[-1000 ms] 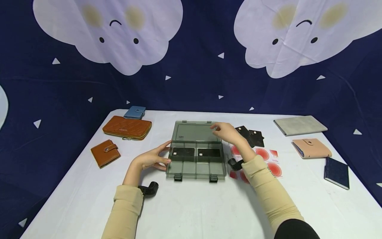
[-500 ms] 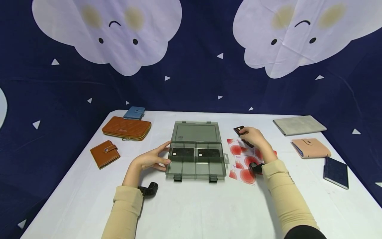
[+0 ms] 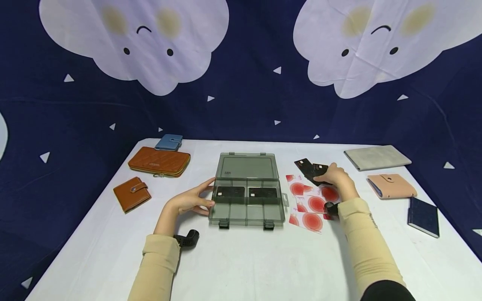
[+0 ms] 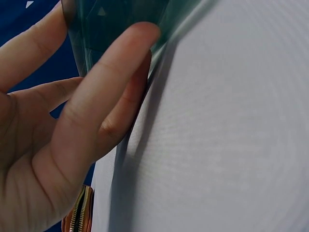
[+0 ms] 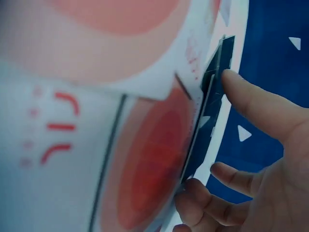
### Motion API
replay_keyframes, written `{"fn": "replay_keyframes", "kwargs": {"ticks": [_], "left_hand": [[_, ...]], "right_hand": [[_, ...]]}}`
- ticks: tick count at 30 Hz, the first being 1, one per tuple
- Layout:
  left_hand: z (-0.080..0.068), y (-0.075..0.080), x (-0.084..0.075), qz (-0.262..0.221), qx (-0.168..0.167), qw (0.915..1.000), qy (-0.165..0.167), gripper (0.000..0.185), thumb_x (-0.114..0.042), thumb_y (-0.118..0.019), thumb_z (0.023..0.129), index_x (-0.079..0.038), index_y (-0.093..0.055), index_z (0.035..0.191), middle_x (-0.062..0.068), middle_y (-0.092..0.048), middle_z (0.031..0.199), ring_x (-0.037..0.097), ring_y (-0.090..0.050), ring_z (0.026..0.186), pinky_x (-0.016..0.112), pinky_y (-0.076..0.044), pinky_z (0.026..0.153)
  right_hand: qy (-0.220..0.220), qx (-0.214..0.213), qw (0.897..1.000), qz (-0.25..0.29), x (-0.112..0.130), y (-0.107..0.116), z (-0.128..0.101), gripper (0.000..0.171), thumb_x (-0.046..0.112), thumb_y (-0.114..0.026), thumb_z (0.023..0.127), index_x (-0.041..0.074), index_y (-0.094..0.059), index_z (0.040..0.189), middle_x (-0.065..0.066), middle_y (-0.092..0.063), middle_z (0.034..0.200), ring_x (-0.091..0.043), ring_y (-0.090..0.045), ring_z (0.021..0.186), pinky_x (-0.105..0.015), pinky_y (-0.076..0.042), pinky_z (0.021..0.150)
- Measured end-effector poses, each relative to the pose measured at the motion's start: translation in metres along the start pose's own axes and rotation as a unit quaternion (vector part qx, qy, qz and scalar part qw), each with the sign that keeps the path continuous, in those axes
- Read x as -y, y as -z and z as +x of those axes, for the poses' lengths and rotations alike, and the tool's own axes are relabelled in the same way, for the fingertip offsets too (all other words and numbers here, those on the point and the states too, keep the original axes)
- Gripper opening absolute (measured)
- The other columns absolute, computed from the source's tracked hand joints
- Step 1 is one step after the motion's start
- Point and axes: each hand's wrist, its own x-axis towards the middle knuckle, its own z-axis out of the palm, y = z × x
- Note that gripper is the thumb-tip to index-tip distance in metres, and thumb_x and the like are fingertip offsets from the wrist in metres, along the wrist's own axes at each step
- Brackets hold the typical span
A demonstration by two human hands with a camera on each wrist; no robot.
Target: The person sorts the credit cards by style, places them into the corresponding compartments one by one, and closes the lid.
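Observation:
In the head view, a translucent grey-green divided plastic box [image 3: 228, 216] lies with its lid [image 3: 248, 164] raised back. Two black cards, one of them the left card [image 3: 230, 192], sit in its upper compartments. My left hand [image 3: 190, 199] touches the box's left side, fingers spread; the left wrist view shows its fingertips against the clear wall [image 4: 120, 24]. Right of the box, my right hand [image 3: 340, 177] touches the black chip cards [image 3: 305, 166]. In the right wrist view its thumb and fingertips lie at the dark card [image 5: 210, 104], with no lift visible.
Red-and-white cards [image 3: 311, 221] lie below the black ones. On the left are a brown snap wallet [image 3: 132, 194], a brown zip wallet [image 3: 160, 161] and a blue wallet [image 3: 169, 142]. On the right are a grey wallet [image 3: 378, 157], a pink wallet [image 3: 392, 187] and a navy notebook [image 3: 424, 217].
My right hand has moved from above the box's lid across to the black cards, then farther right along them. My left hand and the box have stayed in place.

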Motion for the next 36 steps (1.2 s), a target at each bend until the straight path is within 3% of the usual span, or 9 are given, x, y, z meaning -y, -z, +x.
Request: {"fn": "replay_keyframes", "kwargs": {"ticks": [10, 15, 19, 24, 28, 33, 36], "left_hand": [[0.0, 0.0, 0.0, 0.0, 0.0, 1.0, 0.0, 0.09, 0.0, -0.06, 0.087, -0.023, -0.001, 0.15, 0.02, 0.0, 0.153, 0.018, -0.058, 0.082, 0.036, -0.055, 0.074], [0.0, -0.001, 0.0, -0.002, -0.001, 1.0, 0.0, 0.09, 0.0, -0.061, 0.087, -0.023, -0.001, 0.15, 0.02, -0.001, 0.152, 0.018, -0.058, 0.082, 0.036, -0.056, 0.074], [0.0, 0.0, 0.001, -0.002, 0.0, 1.0, 0.001, 0.09, -0.001, -0.061, 0.087, -0.023, -0.001, 0.15, 0.019, -0.001, 0.152, 0.018, -0.058, 0.083, 0.037, -0.055, 0.075], [0.0, 0.0, 0.001, -0.001, 0.0, 1.0, 0.002, 0.09, -0.001, -0.061, 0.087, -0.023, -0.001, 0.15, 0.019, -0.001, 0.152, 0.018, -0.058, 0.083, 0.037, -0.055, 0.076], [0.0, 0.0, 0.001, -0.002, -0.001, 1.0, -0.001, 0.091, -0.001, -0.061, 0.086, -0.022, -0.001, 0.15, 0.019, -0.001, 0.152, 0.018, -0.058, 0.084, 0.037, -0.055, 0.075], [0.0, 0.0, 0.001, -0.001, 0.0, 1.0, -0.001, 0.091, -0.001, -0.061, 0.086, -0.022, -0.001, 0.15, 0.02, -0.001, 0.152, 0.018, -0.058, 0.084, 0.037, -0.055, 0.075], [0.0, 0.0, 0.001, -0.001, 0.001, 1.0, 0.0, 0.091, -0.001, -0.062, 0.086, -0.022, -0.001, 0.15, 0.02, -0.001, 0.152, 0.019, -0.058, 0.084, 0.038, -0.055, 0.076]], "right_hand": [[0.003, 0.034, 0.999, 0.018, -0.001, 0.002, 0.007, 0.101, 0.034, -0.064, 0.082, -0.024, 0.001, 0.133, -0.044, -0.025, 0.132, -0.05, -0.031, 0.123, -0.055, -0.029, 0.104], [0.018, 0.002, 1.0, 0.007, -0.002, 0.003, 0.008, 0.086, 0.033, -0.07, 0.076, -0.025, -0.03, 0.125, -0.04, -0.038, 0.123, -0.046, -0.043, 0.111, -0.052, -0.039, 0.096], [0.047, -0.045, 0.998, 0.012, -0.004, 0.002, 0.009, 0.066, 0.025, -0.07, 0.076, -0.021, -0.042, 0.114, -0.039, -0.046, 0.111, -0.044, -0.048, 0.1, -0.05, -0.043, 0.087], [0.099, -0.091, 0.989, 0.062, -0.004, 0.003, 0.003, 0.036, 0.006, -0.058, 0.079, -0.013, -0.044, 0.107, -0.036, -0.05, 0.107, -0.044, -0.048, 0.097, -0.051, -0.04, 0.085], [0.136, -0.102, 0.981, 0.097, 0.006, 0.004, -0.008, 0.032, 0.002, -0.055, 0.082, -0.011, -0.043, 0.109, -0.035, -0.049, 0.11, -0.045, -0.046, 0.099, -0.053, -0.038, 0.087], [0.189, -0.109, 0.965, 0.144, 0.026, 0.002, -0.024, 0.028, 0.002, -0.055, 0.085, -0.007, -0.046, 0.111, -0.028, -0.056, 0.093, -0.034, -0.052, 0.082, -0.038, -0.043, 0.069], [0.22, -0.103, 0.955, 0.169, 0.037, -0.001, -0.033, 0.026, 0.003, -0.054, 0.088, -0.005, -0.048, 0.112, -0.025, -0.057, 0.093, -0.03, -0.053, 0.082, -0.031, -0.042, 0.066]]}}
